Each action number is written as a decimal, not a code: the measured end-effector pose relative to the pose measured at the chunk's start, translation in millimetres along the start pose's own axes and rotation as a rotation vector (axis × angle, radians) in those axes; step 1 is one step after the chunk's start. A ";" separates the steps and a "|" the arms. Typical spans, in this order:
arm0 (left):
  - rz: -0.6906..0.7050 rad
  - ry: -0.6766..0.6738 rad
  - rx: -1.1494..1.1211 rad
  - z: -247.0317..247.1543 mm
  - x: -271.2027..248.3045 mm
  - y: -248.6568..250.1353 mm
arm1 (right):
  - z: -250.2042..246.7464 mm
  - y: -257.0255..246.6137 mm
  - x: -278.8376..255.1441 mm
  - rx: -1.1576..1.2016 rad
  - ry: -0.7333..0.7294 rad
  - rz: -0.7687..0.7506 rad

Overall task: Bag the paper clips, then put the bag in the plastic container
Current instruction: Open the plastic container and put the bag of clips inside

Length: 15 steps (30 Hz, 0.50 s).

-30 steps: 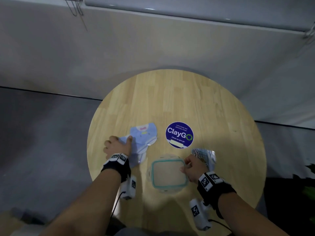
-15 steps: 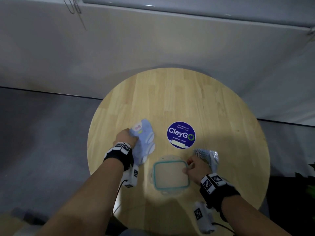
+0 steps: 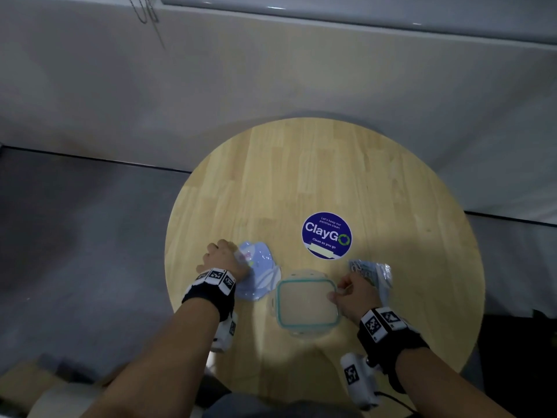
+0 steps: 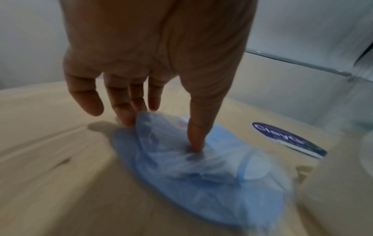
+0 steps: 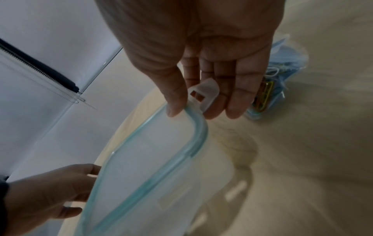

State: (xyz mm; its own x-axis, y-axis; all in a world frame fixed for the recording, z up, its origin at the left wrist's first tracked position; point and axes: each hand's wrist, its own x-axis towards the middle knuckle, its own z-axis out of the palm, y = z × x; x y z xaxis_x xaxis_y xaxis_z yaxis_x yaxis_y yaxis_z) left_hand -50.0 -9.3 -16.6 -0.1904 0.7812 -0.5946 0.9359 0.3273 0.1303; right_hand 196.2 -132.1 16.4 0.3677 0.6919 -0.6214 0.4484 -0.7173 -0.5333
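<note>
My left hand (image 3: pixel 221 259) pinches the blue bag (image 4: pixel 201 167) between thumb and fingertips, the bag lying crumpled on the round wooden table (image 3: pixel 391 182), just left of the plastic container (image 3: pixel 306 303). My right hand (image 3: pixel 354 294) grips the container's lid (image 5: pixel 145 167) at its right edge, thumb on top of the teal rim, fingers under the latch tab (image 5: pixel 203 92). The lid sits on the container. The paper clips (image 5: pixel 266 94) lie in a clear wrapper (image 3: pixel 373 271) beside my right hand, by the purple ClayGo sticker (image 3: pixel 327 235)
</note>
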 end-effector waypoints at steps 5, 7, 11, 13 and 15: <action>0.055 -0.133 -0.069 3.2 1.7 0.4 | -1.1 1.6 1.0 0.118 -0.019 0.048; 0.112 -0.166 -0.079 0.8 -3.4 0.9 | -5.1 1.9 1.4 0.183 -0.036 0.053; 0.243 -0.129 -0.145 -8.2 -6.7 -3.3 | -17.2 -4.8 -5.2 0.351 -0.130 0.004; 0.307 -0.062 -0.257 -19.2 -8.9 -6.3 | -24.2 -9.3 -10.7 0.467 -0.216 0.000; 0.353 -0.036 -0.391 -33.3 -14.5 -4.8 | -31.1 -7.1 -12.0 0.568 -0.266 0.002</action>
State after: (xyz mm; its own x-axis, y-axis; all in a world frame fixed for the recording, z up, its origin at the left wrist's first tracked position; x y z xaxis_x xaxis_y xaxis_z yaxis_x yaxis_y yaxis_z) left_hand -61.6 -4.5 17.8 0.1336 0.8632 -0.4869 0.7594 0.2265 0.6099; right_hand 214.0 -132.8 45.4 0.1198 0.6985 -0.7055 -0.0820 -0.7013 -0.7082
